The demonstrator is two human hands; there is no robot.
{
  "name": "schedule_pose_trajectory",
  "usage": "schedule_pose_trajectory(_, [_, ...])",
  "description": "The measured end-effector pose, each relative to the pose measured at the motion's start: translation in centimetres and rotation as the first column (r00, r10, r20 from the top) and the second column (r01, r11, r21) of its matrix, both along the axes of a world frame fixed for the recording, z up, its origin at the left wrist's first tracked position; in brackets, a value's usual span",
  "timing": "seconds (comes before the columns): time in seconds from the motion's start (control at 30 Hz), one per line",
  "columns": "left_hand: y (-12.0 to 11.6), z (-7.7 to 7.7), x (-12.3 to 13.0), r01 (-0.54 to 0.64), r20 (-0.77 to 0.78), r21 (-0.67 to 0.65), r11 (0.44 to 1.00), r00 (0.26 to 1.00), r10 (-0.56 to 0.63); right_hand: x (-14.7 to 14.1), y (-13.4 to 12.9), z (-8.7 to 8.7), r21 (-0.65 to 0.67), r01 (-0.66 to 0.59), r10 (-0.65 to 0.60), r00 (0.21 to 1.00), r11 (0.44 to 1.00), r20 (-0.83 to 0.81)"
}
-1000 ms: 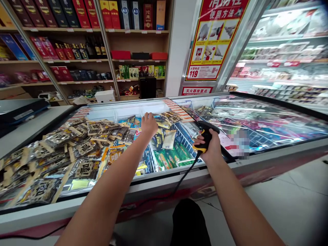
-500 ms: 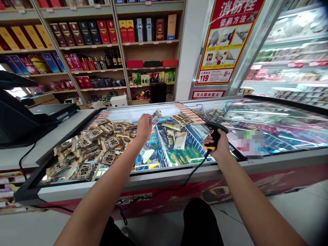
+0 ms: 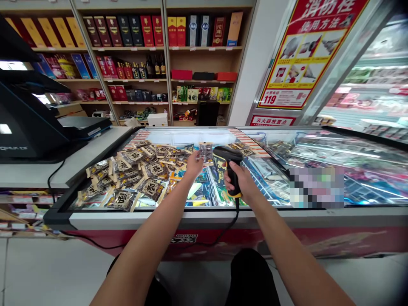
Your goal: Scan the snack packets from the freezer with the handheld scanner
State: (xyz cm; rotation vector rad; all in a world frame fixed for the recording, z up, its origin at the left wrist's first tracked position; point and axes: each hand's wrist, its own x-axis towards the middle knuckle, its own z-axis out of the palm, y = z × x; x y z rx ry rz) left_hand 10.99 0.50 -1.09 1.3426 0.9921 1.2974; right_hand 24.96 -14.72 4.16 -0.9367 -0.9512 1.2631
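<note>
My left hand [image 3: 195, 165] is closed on the edge of a small snack packet [image 3: 206, 153], which it holds up over the glass top of the chest freezer [image 3: 134, 215]. In my right hand [image 3: 238, 178] is a black and yellow barcode scanner [image 3: 234, 168], its head pointing left toward that packet. The scanner's cord hangs down over the freezer's front. To the left of my left hand lies a heap of similar snack packets [image 3: 127, 165] with dark print on pale labels. A few more packets [image 3: 244, 148] lie on the glass beyond the scanner.
A black checkout machine [image 3: 28, 123] stands on the white counter [image 3: 41, 172] at left. Shelves [image 3: 204, 49] with boxes and bottles line the back. A red and yellow poster [image 3: 306, 55] hangs on the pillar; a lit display case [image 3: 376, 80] is at right.
The scanner in my right hand has moved left, close to the packet. My left hand has turned the packet so its flat side faces me. The camera view has shifted slightly.
</note>
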Motion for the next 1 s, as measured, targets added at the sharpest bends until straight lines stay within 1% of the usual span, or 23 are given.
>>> schedule_pose_trajectory(0.1, [0.1,0.1,-0.1,0.023,-0.006,-0.030,0.999,1.000,-0.023,-1.9,-0.3,-0.6,0.022,0.012,-0.014,0.995,1.000,0.096])
schedule_pose_trajectory(0.2, [0.3,0.1,0.1,-0.004,-0.012,-0.074,0.997,1.000,0.003,-2.2,-0.4,-1.0,0.027,0.030,-0.033,0.991,0.999,0.129])
schedule_pose_trajectory(0.27, [0.4,0.1,0.3,-0.014,-0.013,-0.083,0.996,1.000,0.013,-2.0,-0.5,-0.9,0.042,0.043,-0.049,0.990,0.998,0.130])
schedule_pose_trajectory(0.37, [0.4,0.1,0.4,0.024,-0.004,-0.067,0.997,1.000,-0.024,-1.9,-0.6,-0.4,0.059,0.058,-0.065,0.990,0.997,0.128])
schedule_pose_trajectory(0.47, [0.3,0.2,0.3,0.053,0.002,-0.065,0.996,0.999,-0.053,-1.9,-0.6,0.0,0.049,0.032,-0.039,0.990,0.998,0.138])
schedule_pose_trajectory(0.6, [0.0,0.5,0.3,0.035,-0.014,-0.080,0.996,0.999,-0.036,-2.2,-0.8,0.0,0.042,0.012,-0.017,0.990,0.999,0.143])
schedule_pose_trajectory(0.67, [-0.1,0.7,0.2,0.020,-0.063,-0.049,0.999,0.998,-0.023,-2.3,-0.9,0.1,0.045,0.020,-0.025,0.991,0.999,0.128])
schedule_pose_trajectory(0.7, [-0.3,0.8,0.0,-0.002,-0.111,0.002,1.000,0.994,0.002,-2.3,-0.9,0.1,0.046,0.028,-0.033,0.993,0.999,0.115])
schedule_pose_trajectory(0.73, [-0.5,1.1,-0.2,-0.030,-0.171,0.084,0.996,0.984,0.044,-2.1,-1.0,0.2,0.045,0.037,-0.041,0.995,0.998,0.094])
schedule_pose_trajectory(0.77, [-0.7,1.4,-0.6,-0.055,-0.239,0.194,0.979,0.966,0.101,-1.7,-1.0,0.2,0.043,0.047,-0.050,0.997,0.998,0.066])
schedule_pose_trajectory(0.8, [-1.1,1.8,-1.0,-0.071,-0.308,0.319,0.945,0.936,0.174,-1.2,-1.0,0.2,0.039,0.055,-0.056,0.998,0.998,0.032])
schedule_pose_trajectory(0.87, [-2.0,3.1,-2.2,-0.072,-0.428,0.537,0.841,0.836,0.345,0.5,-0.9,-0.1,0.021,0.071,-0.070,0.997,0.997,-0.040])
schedule_pose_trajectory(0.93, [-3.1,4.8,-3.7,-0.064,-0.518,0.655,0.753,0.688,0.509,2.8,-1.0,-0.6,-0.034,0.088,-0.090,0.992,0.996,-0.083])
schedule_pose_trajectory(0.97, [-3.5,5.8,-4.6,-0.065,-0.551,0.685,0.726,0.605,0.574,4.1,-1.1,-1.0,-0.061,0.105,-0.110,0.989,0.993,-0.095])
schedule_pose_trajectory(1.0, [-3.9,6.8,-5.6,-0.064,-0.582,0.699,0.712,0.528,0.619,5.4,-1.3,-1.4,-0.087,0.125,-0.134,0.985,0.988,-0.104])
